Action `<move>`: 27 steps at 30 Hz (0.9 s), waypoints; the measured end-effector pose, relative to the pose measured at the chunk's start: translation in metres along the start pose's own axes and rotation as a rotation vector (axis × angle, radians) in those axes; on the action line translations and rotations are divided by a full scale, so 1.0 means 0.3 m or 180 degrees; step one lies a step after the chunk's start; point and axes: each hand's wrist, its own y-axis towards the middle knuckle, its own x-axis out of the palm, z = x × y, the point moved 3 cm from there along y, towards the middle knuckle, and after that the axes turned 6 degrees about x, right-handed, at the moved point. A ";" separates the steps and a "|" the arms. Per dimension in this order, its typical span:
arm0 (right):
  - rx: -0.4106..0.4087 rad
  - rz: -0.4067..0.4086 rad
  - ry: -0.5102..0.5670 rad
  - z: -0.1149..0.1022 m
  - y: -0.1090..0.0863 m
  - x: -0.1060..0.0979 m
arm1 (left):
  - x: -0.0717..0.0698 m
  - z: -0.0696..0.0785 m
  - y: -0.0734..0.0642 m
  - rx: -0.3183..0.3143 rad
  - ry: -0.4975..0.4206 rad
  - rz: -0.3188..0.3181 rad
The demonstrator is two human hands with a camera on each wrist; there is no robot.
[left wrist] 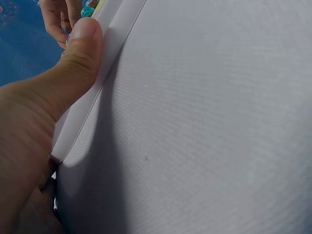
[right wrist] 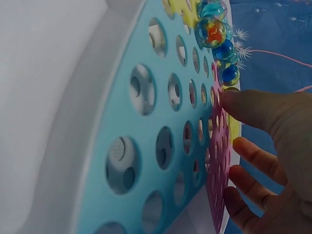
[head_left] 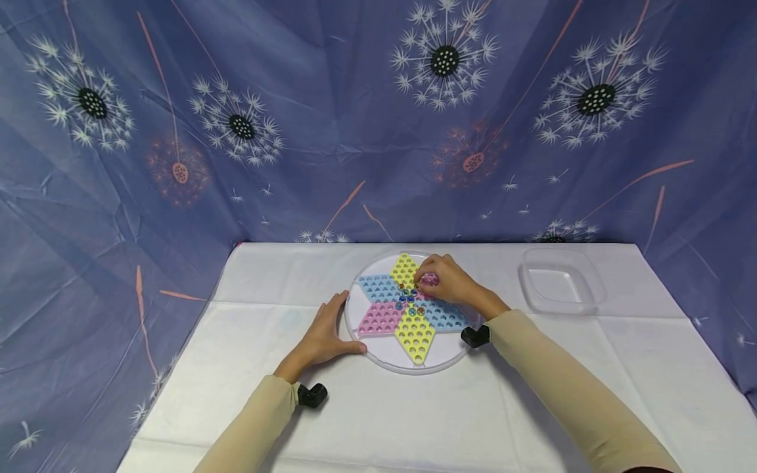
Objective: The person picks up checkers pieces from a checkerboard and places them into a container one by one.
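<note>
A round white Chinese checkers board (head_left: 371, 265) lies on the table, its raised star in yellow, blue and pink sections full of holes. Several glass marbles (head_left: 412, 311) sit clustered about its middle. My left hand (head_left: 322, 334) rests spread against the left rim, thumb along the front edge. Over the upper right of the star, my right hand (head_left: 447, 281) pinches a marble (right wrist: 231, 89) low at the holes; its index finger is hidden behind the thumb in the right wrist view. Other marbles, one with an orange swirl (right wrist: 210, 32), stand in a row beyond the blue section.
A clear plastic container (head_left: 558, 282) stands to the right of the board on the white-covered table (head_left: 414, 420). Behind and to the left hangs a blue dandelion-print cloth (head_left: 355, 118). Both sleeved wrists carry small black devices (head_left: 312, 395).
</note>
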 end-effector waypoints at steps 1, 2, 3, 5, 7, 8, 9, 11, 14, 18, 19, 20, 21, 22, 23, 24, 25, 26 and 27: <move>0.0002 0.0001 0.0005 0.000 -0.001 -0.001 | 0.000 0.000 0.000 0.0004 0.0003 0.0000; 0.0002 0.0000 0.0013 0.000 -0.001 -0.002 | 0.000 0.000 0.001 0.0002 0.0007 0.0001; 0.0003 0.0001 0.0008 0.000 -0.001 -0.002 | -0.001 0.001 0.001 0.0005 0.0010 0.0001; 0.0007 -0.0002 -0.0004 0.000 -0.001 -0.003 | -0.001 0.002 0.001 0.0008 0.0008 0.0000; 0.0017 -0.0009 -0.0009 0.001 -0.001 -0.002 | -0.001 0.002 0.001 0.0016 0.0010 0.0003; 0.0020 -0.0013 -0.0018 0.000 -0.001 -0.002 | 0.000 0.003 0.001 0.0016 0.0020 0.0001; 0.0025 -0.0017 -0.0026 0.000 -0.001 -0.002 | 0.000 0.003 0.001 0.0021 0.0026 0.0003; 0.0040 -0.0033 -0.0030 -0.001 0.000 -0.002 | 0.001 0.004 0.001 0.0023 0.0029 0.0009; 0.0060 -0.0054 -0.0051 -0.005 0.000 -0.005 | 0.001 0.009 0.002 0.0065 0.0042 0.0045; 0.0107 -0.0097 -0.0069 -0.010 0.002 -0.011 | -0.002 0.017 0.003 0.0115 0.0051 0.0083; 0.0116 -0.0111 -0.0063 -0.011 0.003 -0.011 | -0.002 0.018 0.002 0.0095 0.0056 0.0068; 0.0136 -0.0127 -0.0052 -0.013 0.004 -0.012 | -0.002 0.018 0.002 0.0075 0.0059 0.0050; 0.0152 -0.0142 -0.0047 -0.014 0.004 -0.013 | -0.002 0.019 0.001 0.0065 0.0060 0.0038; 0.0159 -0.0154 -0.0045 -0.016 0.005 -0.015 | -0.002 0.019 0.000 0.0067 0.0055 0.0036; 0.0162 -0.0171 -0.0044 -0.018 0.005 -0.016 | -0.002 0.018 0.000 0.0062 0.0052 0.0029; 0.0171 -0.0192 -0.0030 -0.019 0.005 -0.017 | -0.002 0.017 -0.002 0.0037 0.0047 0.0011; 0.0178 -0.0216 -0.0026 -0.021 0.006 -0.019 | -0.002 0.017 -0.004 0.0029 0.0033 0.0010; 0.0186 -0.0236 -0.0026 -0.023 0.005 -0.021 | -0.001 0.016 -0.005 0.0024 0.0024 0.0010; 0.0181 -0.0253 -0.0031 -0.024 0.006 -0.023 | -0.001 0.015 -0.007 0.0023 0.0020 0.0011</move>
